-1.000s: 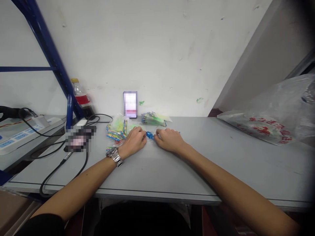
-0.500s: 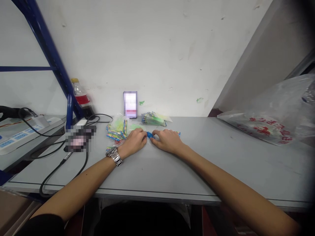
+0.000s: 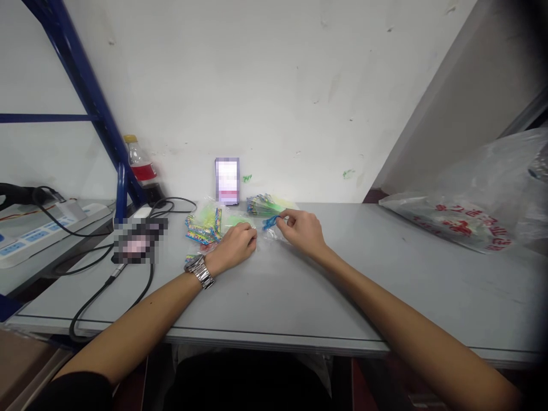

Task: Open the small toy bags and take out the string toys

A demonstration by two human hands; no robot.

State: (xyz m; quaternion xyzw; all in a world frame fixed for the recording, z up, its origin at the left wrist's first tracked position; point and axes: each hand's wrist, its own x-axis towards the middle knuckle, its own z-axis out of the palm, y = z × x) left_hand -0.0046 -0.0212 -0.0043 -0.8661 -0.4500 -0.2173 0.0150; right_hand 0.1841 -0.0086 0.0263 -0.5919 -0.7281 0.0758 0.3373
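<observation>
My right hand (image 3: pixel 301 229) is lifted a little off the grey table (image 3: pixel 325 297) and pinches a small blue item in a clear packet (image 3: pixel 270 222) near a stack of colourful packets (image 3: pixel 264 205) by the wall. My left hand (image 3: pixel 233 246), with a metal watch on the wrist, rests curled on the table beside a loose heap of green and multicoloured packets (image 3: pixel 204 224). What it holds, if anything, is hidden under the fingers.
A phone (image 3: pixel 226 181) leans against the wall behind the packets. A drink bottle (image 3: pixel 140 165), black cables (image 3: pixel 107 285) and a power strip (image 3: pixel 29 242) lie at the left by a blue rack post (image 3: pixel 92 108). A large plastic bag (image 3: pixel 475 211) sits at the right.
My right hand has lifted away from my left hand and moved back toward the wall stack, carrying the blue packet. My left hand has stayed in place.
</observation>
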